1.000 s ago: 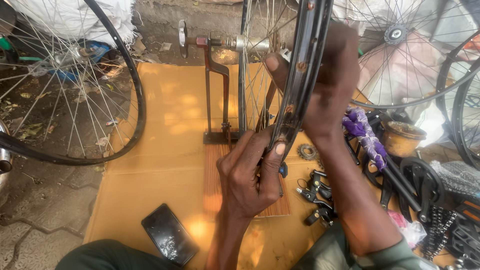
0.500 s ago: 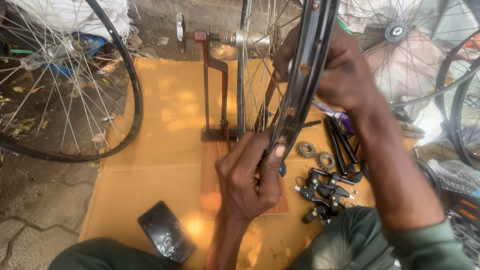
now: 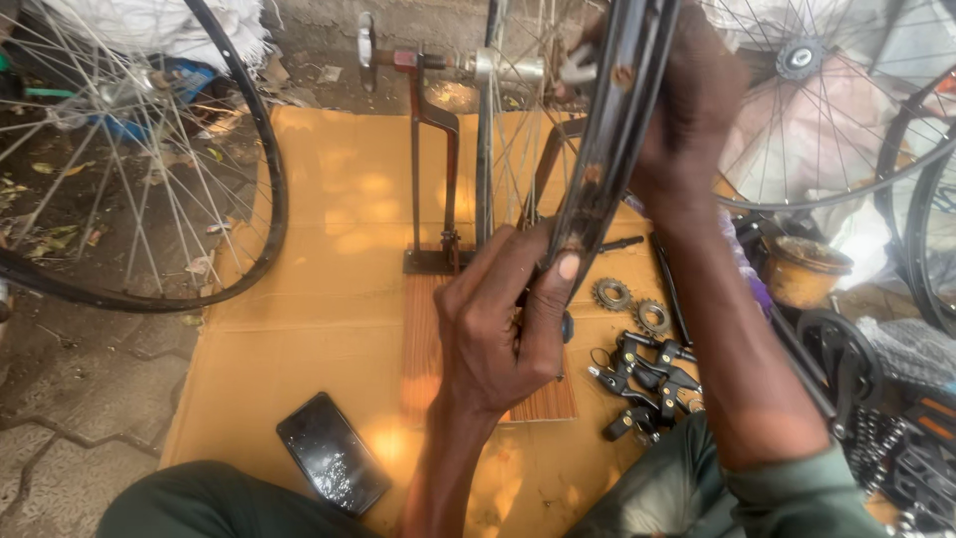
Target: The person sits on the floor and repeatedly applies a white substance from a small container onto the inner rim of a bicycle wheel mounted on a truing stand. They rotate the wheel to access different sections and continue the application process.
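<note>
Head view: at frame centre, the left hand (image 3: 498,324) and right hand (image 3: 687,120) both clench the black metal spoked wheel rim (image 3: 602,159) standing in a rusty metal truing stand (image 3: 433,179).

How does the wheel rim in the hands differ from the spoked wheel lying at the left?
The rim stands upright in the truing stand, gripped by the left hand and right hand; the spoked wheel at the left leans untouched over the ground. The rim shows its inner channel; the wheel shows its side. Both are dark with thin metal spokes.
</note>
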